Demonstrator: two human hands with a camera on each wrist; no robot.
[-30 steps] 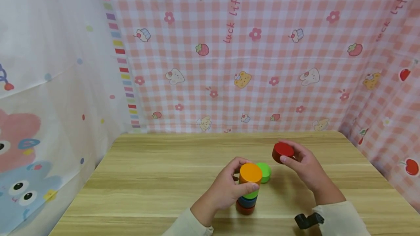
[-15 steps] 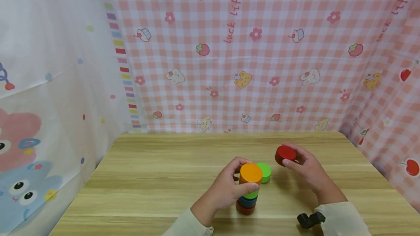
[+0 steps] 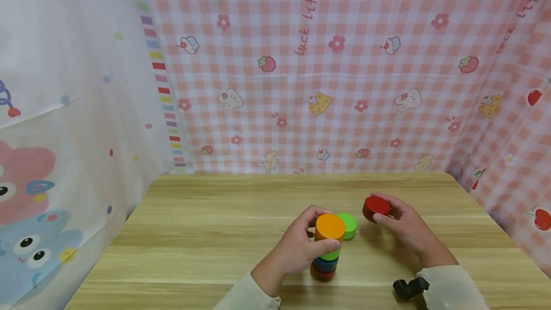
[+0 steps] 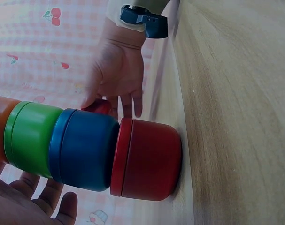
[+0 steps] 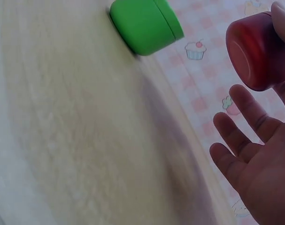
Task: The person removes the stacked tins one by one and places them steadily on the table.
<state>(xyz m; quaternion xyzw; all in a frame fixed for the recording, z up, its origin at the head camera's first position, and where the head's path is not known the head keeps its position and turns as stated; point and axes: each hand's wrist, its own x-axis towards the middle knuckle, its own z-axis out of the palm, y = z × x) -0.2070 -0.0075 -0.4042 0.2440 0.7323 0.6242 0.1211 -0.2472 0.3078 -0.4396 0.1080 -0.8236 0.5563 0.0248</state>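
A stack of small lidded jars stands upright on the wooden table: orange on top, then green, blue and red at the bottom. My left hand grips the stack near its top, thumb in front of the orange jar and fingers behind. Another red jar is pinched between thumb and finger of my right hand, above the table. In the right wrist view, the other fingers spread away from this red jar. A separate green jar stands just behind the stack.
A pink checked cloth hangs along the table's back edge. Patterned cloths also hang on the left and right sides. A black wrist camera sits at the right sleeve, low over the table.
My right hand has moved slightly rightward and down towards the table with the red jar. The left hand and the stack have stayed in place.
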